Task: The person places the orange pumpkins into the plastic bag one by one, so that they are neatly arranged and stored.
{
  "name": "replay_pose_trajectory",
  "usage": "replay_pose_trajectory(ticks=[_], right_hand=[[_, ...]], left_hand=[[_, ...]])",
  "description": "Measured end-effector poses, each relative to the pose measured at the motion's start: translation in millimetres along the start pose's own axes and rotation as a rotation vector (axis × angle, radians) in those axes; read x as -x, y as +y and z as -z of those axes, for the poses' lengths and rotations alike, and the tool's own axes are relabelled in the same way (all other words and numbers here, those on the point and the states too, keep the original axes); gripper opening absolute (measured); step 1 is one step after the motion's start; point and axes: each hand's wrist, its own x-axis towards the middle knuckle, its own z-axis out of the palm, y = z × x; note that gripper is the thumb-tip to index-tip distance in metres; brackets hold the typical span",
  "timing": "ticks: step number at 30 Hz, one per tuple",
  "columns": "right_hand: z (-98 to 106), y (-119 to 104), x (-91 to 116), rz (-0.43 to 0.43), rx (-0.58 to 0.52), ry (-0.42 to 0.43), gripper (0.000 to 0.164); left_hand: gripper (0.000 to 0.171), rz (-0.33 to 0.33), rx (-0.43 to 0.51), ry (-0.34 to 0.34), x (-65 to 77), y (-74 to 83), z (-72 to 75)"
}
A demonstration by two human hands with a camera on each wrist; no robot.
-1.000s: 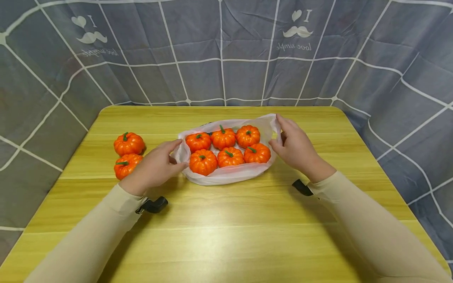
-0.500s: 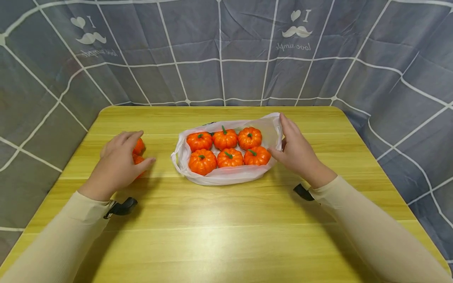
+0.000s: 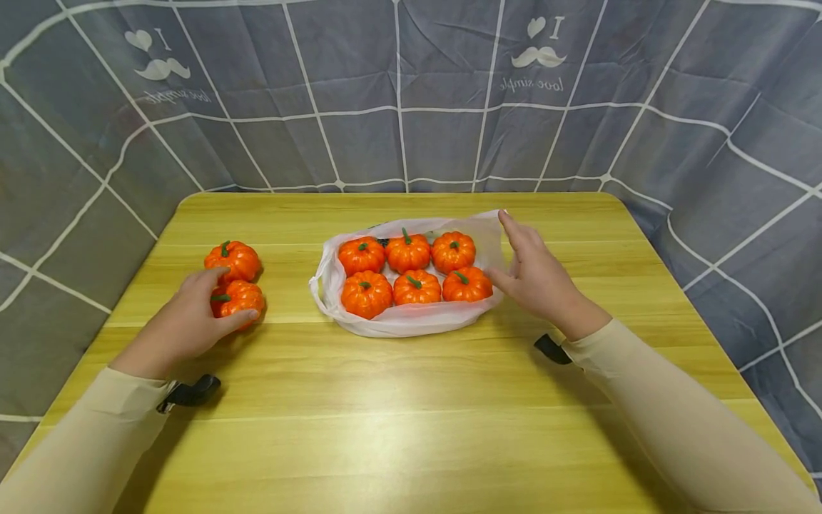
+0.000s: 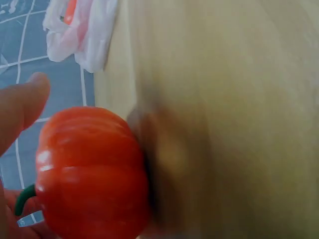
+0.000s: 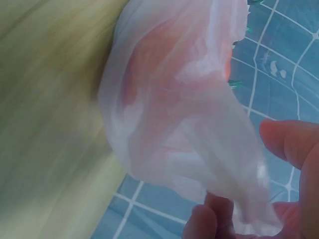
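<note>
My left hand (image 3: 186,318) reaches round the nearer of two small orange pumpkins (image 3: 240,303) on the left of the table. Its thumb stands off the pumpkin's surface in the left wrist view, while its fingers pass behind, partly hidden. Just beyond is the other loose pumpkin (image 3: 240,260). A thin white plastic bag (image 3: 411,327) lies mid-table with its mouth spread wide, several pumpkins in two rows inside. At the bag's right end, my right hand (image 3: 536,275) holds the raised edge. Lower fingers (image 5: 202,221) lie at the plastic in the right wrist view; the thumb is apart.
The wooden table (image 3: 411,428) has rounded far corners. A grey-blue curtain (image 3: 359,64) with white grid lines hangs behind it and along both sides. A knotted handle (image 3: 314,285) of the bag sticks out at its left end.
My left hand has let go of the bag's left side and moved left, down to the nearer loose pumpkin. My right hand stays at the bag's right end, its fingers slightly more spread.
</note>
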Motion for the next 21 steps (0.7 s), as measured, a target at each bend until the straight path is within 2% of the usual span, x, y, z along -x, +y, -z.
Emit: replay_pose_trajectory(ticks=[5,11,21], right_hand=[[0.7,3.3,-1.0,-0.017,0.027,-0.038,0.093],[-0.1,3.1,-2.4,-0.032,0.056,-0.059,0.096],[-3.2,4.0,-2.2,-0.051,0.041,-0.09,0.1]], left_hand=[[0.096,0.029,-0.019,-0.018,-0.3,-0.7,-3.8],[0.094,0.023,-0.016,-0.021,-1.5,-3.3,-7.5],[0.094,0.045,0.014,-0.057,-2.4,-5.0,-6.8]])
